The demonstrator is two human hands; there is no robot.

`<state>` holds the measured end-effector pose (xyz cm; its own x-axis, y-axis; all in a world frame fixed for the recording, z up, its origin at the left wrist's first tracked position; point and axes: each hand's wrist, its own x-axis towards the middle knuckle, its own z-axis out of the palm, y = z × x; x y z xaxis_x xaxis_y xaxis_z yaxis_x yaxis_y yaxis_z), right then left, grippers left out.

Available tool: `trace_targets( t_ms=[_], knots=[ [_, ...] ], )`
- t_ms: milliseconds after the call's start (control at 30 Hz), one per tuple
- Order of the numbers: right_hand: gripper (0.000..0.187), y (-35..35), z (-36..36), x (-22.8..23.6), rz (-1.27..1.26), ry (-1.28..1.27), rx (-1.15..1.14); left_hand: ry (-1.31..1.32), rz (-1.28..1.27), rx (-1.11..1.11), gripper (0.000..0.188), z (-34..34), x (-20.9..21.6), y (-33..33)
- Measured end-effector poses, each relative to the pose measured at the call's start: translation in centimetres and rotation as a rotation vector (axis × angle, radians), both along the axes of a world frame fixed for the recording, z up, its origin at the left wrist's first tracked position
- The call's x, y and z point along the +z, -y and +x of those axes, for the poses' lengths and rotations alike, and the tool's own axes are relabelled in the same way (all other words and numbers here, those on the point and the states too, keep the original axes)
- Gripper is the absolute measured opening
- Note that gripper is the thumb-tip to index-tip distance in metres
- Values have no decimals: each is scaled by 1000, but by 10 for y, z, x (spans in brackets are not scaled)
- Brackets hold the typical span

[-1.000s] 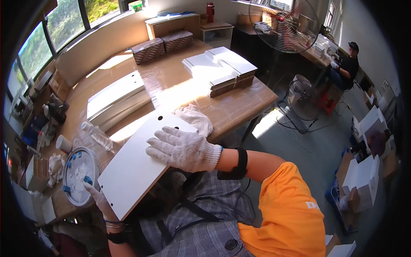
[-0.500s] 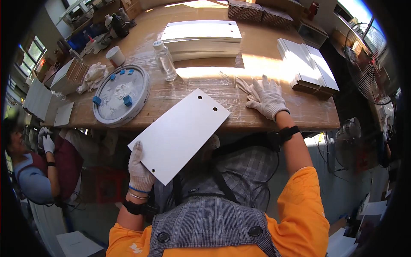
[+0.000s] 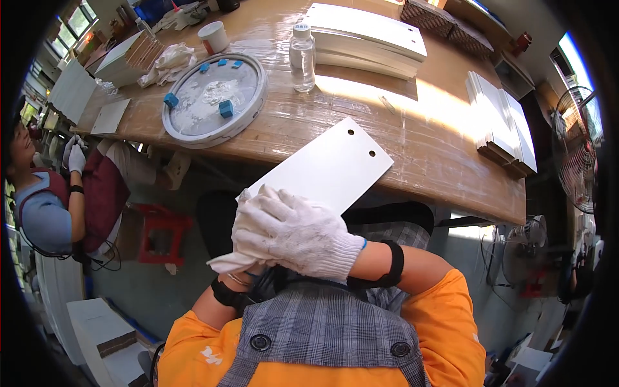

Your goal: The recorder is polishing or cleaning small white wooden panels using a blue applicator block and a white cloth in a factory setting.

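A white rectangular board (image 3: 322, 164) with two dark holes at its far end lies tilted over my lap, its far end near the table edge. My left hand (image 3: 242, 227), in a white knit glove, grips the near left end and is largely covered. My right hand (image 3: 293, 231), also gloved, lies across that end of the board with its fingers curled toward the left hand. A strip of white cloth (image 3: 233, 263) sticks out below the hands; the rest of it is hidden under my right hand.
On the wooden table (image 3: 412, 171) stand a round grey lid (image 3: 187, 132) with blue cubes and white paste, a clear bottle (image 3: 302, 64), a white cup (image 3: 213, 39) and stacked white boards (image 3: 361, 42). More boards (image 3: 500, 119) lie right. A co-worker (image 3: 48, 206) sits left; fans (image 3: 576, 148) stand right.
My right hand has come from the table to the board's near end, and the white cloth has left the table with it. The view has shifted, and the board stays in my left hand.
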<state>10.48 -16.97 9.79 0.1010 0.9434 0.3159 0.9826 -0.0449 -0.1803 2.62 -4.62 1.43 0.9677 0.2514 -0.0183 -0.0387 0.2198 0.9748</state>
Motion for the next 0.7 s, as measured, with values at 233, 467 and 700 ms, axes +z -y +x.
trace_targets(
  t_ms=[233, 467, 700],
  knots=[
    [54, 11, 135, -48, -266, -54, -638, -110, -1059, 7, 71, 0, 5, -6],
    [48, 75, 195, -56, 179, 96, -933, -66, -1239, 37, 80, 2, -2, -25],
    [37, -39, 53, -37, -135, 40, -452, -65, -1251, 18, 83, 3, -8, -33]
  ],
)
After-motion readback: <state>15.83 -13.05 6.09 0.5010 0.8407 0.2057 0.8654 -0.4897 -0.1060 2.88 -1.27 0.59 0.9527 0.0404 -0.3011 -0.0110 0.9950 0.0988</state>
